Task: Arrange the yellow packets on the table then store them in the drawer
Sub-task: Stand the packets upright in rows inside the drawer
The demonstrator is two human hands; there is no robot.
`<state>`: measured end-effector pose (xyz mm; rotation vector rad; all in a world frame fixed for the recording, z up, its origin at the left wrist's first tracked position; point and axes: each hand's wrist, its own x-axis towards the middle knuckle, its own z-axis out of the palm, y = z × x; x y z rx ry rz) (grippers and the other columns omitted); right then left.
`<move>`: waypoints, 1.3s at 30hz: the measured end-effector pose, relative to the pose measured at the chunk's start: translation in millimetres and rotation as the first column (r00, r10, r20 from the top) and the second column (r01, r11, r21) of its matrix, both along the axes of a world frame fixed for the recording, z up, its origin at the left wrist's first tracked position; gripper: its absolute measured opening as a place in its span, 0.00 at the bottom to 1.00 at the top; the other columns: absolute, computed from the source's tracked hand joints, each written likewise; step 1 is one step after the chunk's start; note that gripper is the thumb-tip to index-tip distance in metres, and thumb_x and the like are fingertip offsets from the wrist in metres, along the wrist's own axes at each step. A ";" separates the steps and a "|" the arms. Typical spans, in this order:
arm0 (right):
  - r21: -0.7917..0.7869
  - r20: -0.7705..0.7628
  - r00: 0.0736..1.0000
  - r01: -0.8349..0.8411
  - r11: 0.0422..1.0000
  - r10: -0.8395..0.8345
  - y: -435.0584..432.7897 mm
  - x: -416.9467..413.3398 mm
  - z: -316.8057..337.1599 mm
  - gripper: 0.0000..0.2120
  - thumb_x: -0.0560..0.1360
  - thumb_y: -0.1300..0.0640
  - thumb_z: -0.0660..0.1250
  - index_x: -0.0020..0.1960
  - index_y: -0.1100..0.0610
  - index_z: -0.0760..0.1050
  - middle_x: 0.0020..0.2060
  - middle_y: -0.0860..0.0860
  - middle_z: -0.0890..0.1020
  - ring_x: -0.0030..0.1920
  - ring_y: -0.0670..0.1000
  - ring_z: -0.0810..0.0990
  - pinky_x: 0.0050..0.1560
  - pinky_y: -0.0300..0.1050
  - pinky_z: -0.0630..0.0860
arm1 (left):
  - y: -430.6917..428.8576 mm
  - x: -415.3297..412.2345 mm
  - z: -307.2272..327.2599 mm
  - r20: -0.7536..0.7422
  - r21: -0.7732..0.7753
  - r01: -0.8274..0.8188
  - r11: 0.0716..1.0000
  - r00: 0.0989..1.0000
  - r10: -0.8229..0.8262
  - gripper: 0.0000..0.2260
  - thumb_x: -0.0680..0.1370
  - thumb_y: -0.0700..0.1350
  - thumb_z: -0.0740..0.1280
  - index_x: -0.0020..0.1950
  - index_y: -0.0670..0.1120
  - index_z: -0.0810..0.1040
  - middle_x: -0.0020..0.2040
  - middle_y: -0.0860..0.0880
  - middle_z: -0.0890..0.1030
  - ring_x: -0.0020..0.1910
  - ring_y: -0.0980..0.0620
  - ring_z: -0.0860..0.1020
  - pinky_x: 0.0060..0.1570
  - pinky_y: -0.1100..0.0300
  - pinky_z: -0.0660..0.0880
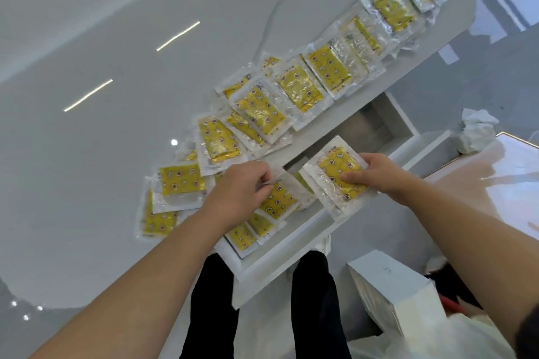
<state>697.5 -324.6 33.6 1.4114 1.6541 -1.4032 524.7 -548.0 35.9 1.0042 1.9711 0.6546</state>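
A: Start at the hands. The right hand (376, 175) is closed around a small stack of yellow packets (339, 176), thumb on top, held over the open drawer (294, 253) just off the table's near edge. The left hand (242, 192) pinches the clear corner of another packet (277, 201) that lies over the drawer's left end.

B: What could go wrong?

A: I'd judge the stack could fan out. The wrappers look slick, and the grip sits on one end only, so the lower ones might slide free and miss the drawer. The pinched one could also drag its neighbours off the edge.

B: And how do they point?

A: The held stack's long axis runs slantwise, from the table's near edge up toward the right. The loose packets (262, 114) overlap in a row along that near edge toward the far right corner, mostly skewed.
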 end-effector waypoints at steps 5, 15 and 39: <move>0.170 0.018 1.000 -0.008 0.985 0.005 46.7 17.6 -43.2 0.11 0.71 0.55 0.75 0.50 0.54 0.76 0.47 0.52 0.83 0.47 0.52 0.83 0.54 0.51 0.79 | 41.8 67.0 -41.1 -0.039 0.056 -0.054 0.997 0.998 0.056 0.06 0.77 0.38 0.66 0.40 0.45 0.72 0.37 0.52 0.73 0.35 0.54 0.72 0.36 0.58 0.70; 0.305 0.027 0.983 -0.180 0.935 0.180 109.3 30.3 -125.6 0.11 0.74 0.53 0.72 0.53 0.55 0.75 0.48 0.52 0.81 0.45 0.50 0.80 0.38 0.38 0.74 | 115.7 129.4 -146.2 -0.047 -0.043 -0.331 0.943 0.943 0.329 0.09 0.79 0.40 0.64 0.39 0.45 0.69 0.36 0.52 0.72 0.35 0.52 0.71 0.34 0.56 0.69; 0.277 0.030 0.974 -0.224 0.935 0.224 169.0 30.0 -184.4 0.16 0.75 0.54 0.71 0.60 0.56 0.74 0.51 0.51 0.79 0.49 0.51 0.79 0.46 0.42 0.76 | 219.3 114.4 -230.0 -0.142 -0.284 -0.174 0.943 0.980 0.138 0.08 0.82 0.50 0.58 0.56 0.48 0.71 0.48 0.47 0.78 0.48 0.45 0.76 0.39 0.55 0.74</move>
